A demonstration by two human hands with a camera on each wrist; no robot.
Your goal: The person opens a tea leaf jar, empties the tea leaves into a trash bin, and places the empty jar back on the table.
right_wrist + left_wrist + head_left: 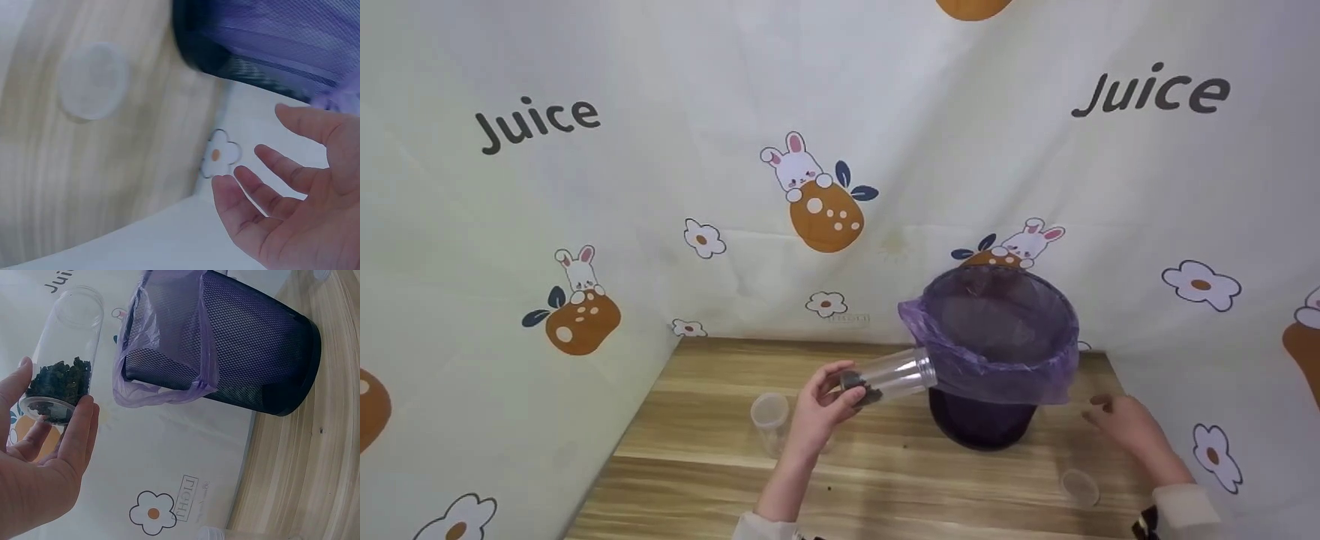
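My left hand (819, 409) grips a clear plastic jar (894, 373) near its base. Dark, crumbly dried leaves (62, 382), which look like tea, are gathered at the base end. The jar lies tilted in the head view, its uncovered mouth pointing at the waste bin (981, 424) and close to its rim. A purple bin liner (997, 381) lines this mesh bin and folds over the rim. To the bin's right, my right hand (1126, 426) holds nothing, and its fingers are loosely bent in the right wrist view. Beneath it a round translucent lid (94, 80) lies on the table.
Another clear jar with a whitish lid (770, 411) stands on the wooden table (697, 442), left of my left forearm. Small dark specks dot the wood. A patterned cloth (720, 150) hangs behind the table and along its sides.
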